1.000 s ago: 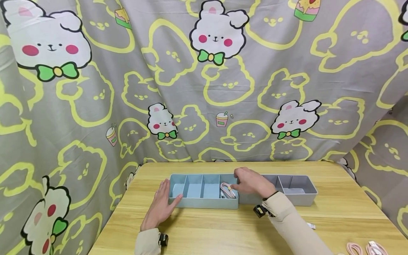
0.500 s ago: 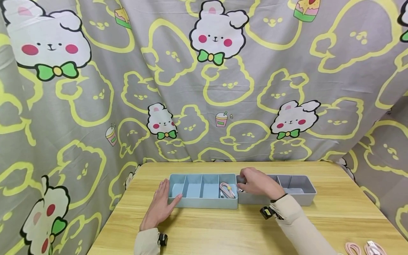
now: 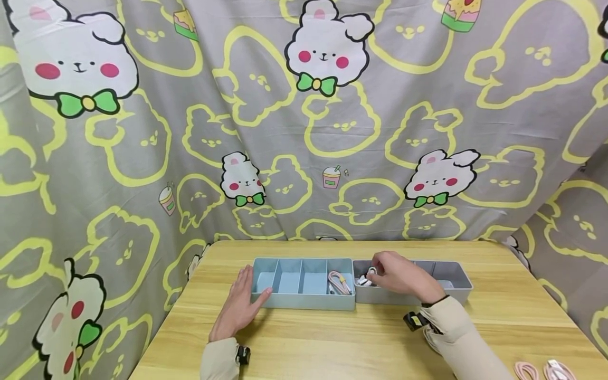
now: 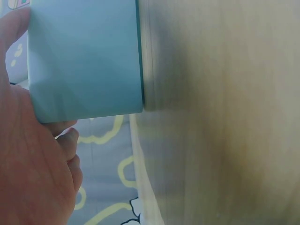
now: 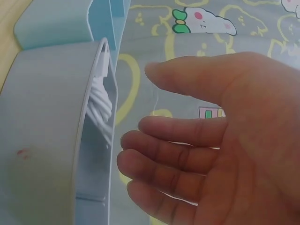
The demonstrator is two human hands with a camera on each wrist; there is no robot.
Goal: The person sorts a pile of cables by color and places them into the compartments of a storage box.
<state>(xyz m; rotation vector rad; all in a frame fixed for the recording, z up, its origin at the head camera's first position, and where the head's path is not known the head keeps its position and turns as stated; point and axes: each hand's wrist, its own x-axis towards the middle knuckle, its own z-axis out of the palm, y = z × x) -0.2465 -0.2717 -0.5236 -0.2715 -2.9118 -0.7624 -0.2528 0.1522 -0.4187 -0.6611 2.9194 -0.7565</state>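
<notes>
A light blue divided organizer box (image 3: 304, 302) stands on the table, with a bundled pale pink cable (image 3: 338, 283) in its rightmost compartment. My left hand (image 3: 237, 309) rests against the box's left end, fingers extended and thumb at the front rim. In the left wrist view, the blue wall (image 4: 86, 61) fills the area beside that hand. End to end with it stands a grey divided organizer box (image 3: 456, 296). A coiled white cable (image 5: 99, 101) lies in its left compartment. My right hand (image 3: 401, 274) is over the grey box; in the right wrist view its fingers are spread and hold nothing.
Two pink cable coils, one (image 3: 526, 370) beside another with a white plug (image 3: 558, 369), lie at the table's front right. A patterned curtain (image 3: 351, 174) hangs behind the wooden table (image 3: 323, 343).
My right hand has moved right, from the seam between the boxes to farther along the grey one. The white cable in the left grey compartment has come into view. My left hand stays put.
</notes>
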